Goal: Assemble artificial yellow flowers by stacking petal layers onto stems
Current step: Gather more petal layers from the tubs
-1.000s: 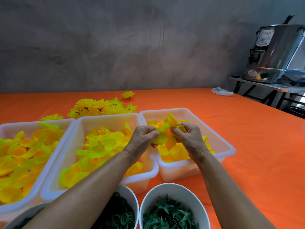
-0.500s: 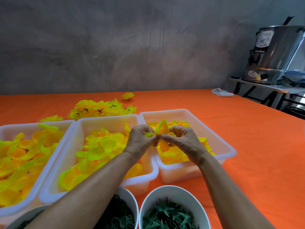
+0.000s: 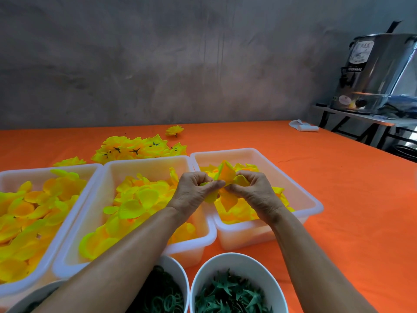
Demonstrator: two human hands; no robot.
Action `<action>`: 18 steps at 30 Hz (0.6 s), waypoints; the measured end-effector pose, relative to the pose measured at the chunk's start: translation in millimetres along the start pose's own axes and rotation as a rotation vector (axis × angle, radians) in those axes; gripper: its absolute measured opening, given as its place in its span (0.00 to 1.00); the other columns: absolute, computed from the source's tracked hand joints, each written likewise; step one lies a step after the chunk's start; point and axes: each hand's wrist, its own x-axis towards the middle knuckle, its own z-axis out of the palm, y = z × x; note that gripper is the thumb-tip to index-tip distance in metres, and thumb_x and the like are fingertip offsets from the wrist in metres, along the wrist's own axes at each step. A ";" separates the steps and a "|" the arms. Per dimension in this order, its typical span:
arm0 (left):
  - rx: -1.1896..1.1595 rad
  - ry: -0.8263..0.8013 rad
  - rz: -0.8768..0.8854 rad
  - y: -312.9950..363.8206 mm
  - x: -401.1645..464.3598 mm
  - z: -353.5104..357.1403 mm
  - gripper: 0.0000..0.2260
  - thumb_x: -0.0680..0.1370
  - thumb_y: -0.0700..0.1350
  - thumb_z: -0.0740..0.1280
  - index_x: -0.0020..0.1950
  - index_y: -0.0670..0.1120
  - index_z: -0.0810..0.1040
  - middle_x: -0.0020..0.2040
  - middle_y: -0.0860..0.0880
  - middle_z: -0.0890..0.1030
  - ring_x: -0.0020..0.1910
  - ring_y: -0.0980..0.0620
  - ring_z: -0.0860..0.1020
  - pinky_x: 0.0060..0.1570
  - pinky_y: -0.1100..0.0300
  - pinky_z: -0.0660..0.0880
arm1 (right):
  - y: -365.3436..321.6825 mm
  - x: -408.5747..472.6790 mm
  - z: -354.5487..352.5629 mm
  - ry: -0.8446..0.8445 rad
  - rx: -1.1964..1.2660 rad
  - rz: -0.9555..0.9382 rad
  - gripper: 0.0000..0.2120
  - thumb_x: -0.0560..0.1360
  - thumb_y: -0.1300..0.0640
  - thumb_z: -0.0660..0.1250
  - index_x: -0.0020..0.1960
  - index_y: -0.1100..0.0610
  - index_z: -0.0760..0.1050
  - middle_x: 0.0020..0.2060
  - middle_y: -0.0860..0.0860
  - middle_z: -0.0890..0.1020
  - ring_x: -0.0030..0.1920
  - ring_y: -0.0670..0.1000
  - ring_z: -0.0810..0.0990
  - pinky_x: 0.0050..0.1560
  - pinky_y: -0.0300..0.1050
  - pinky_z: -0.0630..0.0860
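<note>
A yellow-orange petal layer [image 3: 226,175] is pinched between my left hand [image 3: 195,190] and my right hand [image 3: 252,190], fingertips meeting above the right white tray [image 3: 302,195]. Its petals stick up and hang down around my fingers. No stem shows between my fingers. That tray holds loose orange-yellow petal layers. The middle tray [image 3: 108,177] and the left tray [image 3: 74,213] hold more yellow petal layers. Finished yellow flowers [image 3: 135,149] lie piled on the orange table behind the trays.
Two white bowls sit at the near edge: one with green rings [image 3: 178,274], one with green leaf-shaped calyx pieces [image 3: 239,260]. A white cloth [image 3: 302,126] lies at the table's far right. A steel urn [image 3: 379,73] stands on a side table to the right.
Both hands have stayed above the right tray and drawn closer together, fingertips now meeting on the petal layer, which has been turned and bunched between them.
</note>
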 end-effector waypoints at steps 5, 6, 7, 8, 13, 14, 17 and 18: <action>-0.029 0.031 -0.010 0.9 0.7 -0.3 0.12 0.70 0.31 0.72 0.31 0.39 0.71 0.26 0.52 0.76 0.25 0.54 0.79 0.31 0.62 0.76 | 5.8 3.7 -0.4 0.179 -0.051 0.015 0.12 0.70 0.68 0.71 0.33 0.54 0.76 0.25 0.44 0.76 0.28 0.43 0.73 0.30 0.38 0.71; -0.029 0.045 -0.012 1.0 0.6 0.1 0.12 0.70 0.31 0.71 0.32 0.40 0.71 0.27 0.51 0.76 0.25 0.54 0.78 0.31 0.62 0.76 | 7.7 4.7 -1.2 0.212 -0.061 0.021 0.12 0.70 0.68 0.70 0.32 0.54 0.76 0.26 0.46 0.76 0.30 0.46 0.73 0.32 0.40 0.71; -0.022 0.060 -0.013 1.4 0.6 0.5 0.12 0.71 0.30 0.71 0.33 0.40 0.70 0.28 0.49 0.75 0.24 0.54 0.78 0.30 0.62 0.76 | 8.8 5.3 -2.0 0.243 -0.058 0.024 0.12 0.70 0.69 0.69 0.32 0.55 0.76 0.27 0.48 0.76 0.31 0.48 0.74 0.33 0.43 0.72; -0.008 0.077 -0.013 1.9 0.6 1.0 0.12 0.72 0.30 0.70 0.34 0.40 0.70 0.29 0.46 0.75 0.24 0.54 0.78 0.29 0.62 0.76 | 9.5 5.9 -2.4 0.267 -0.048 0.026 0.13 0.69 0.70 0.69 0.32 0.55 0.77 0.27 0.48 0.77 0.31 0.48 0.74 0.34 0.44 0.72; 0.083 0.150 0.024 1.0 2.7 0.6 0.07 0.73 0.28 0.67 0.44 0.37 0.72 0.38 0.43 0.76 0.23 0.51 0.78 0.27 0.60 0.76 | 8.9 5.4 -2.6 0.349 -0.046 0.016 0.08 0.66 0.70 0.67 0.32 0.59 0.76 0.26 0.49 0.75 0.31 0.47 0.70 0.33 0.41 0.69; 0.087 0.150 0.033 0.8 2.8 0.3 0.07 0.73 0.28 0.67 0.46 0.37 0.72 0.40 0.44 0.76 0.23 0.51 0.78 0.26 0.61 0.76 | 9.1 5.3 -2.8 0.366 -0.052 0.013 0.06 0.66 0.70 0.66 0.34 0.63 0.77 0.28 0.52 0.75 0.33 0.49 0.70 0.35 0.44 0.69; 0.095 0.153 0.036 0.3 3.9 0.6 0.09 0.73 0.26 0.64 0.47 0.38 0.75 0.37 0.44 0.77 0.22 0.53 0.77 0.24 0.62 0.75 | 8.3 4.4 -4.3 0.441 -0.096 -0.004 0.04 0.66 0.67 0.66 0.37 0.69 0.76 0.31 0.55 0.73 0.34 0.51 0.68 0.35 0.48 0.69; 0.092 0.158 0.033 -0.2 4.0 0.6 0.10 0.73 0.25 0.63 0.45 0.38 0.76 0.34 0.44 0.77 0.22 0.53 0.76 0.24 0.63 0.74 | 7.0 3.8 -4.3 0.477 -0.105 -0.007 0.03 0.66 0.67 0.67 0.36 0.67 0.76 0.30 0.56 0.73 0.33 0.52 0.69 0.35 0.51 0.71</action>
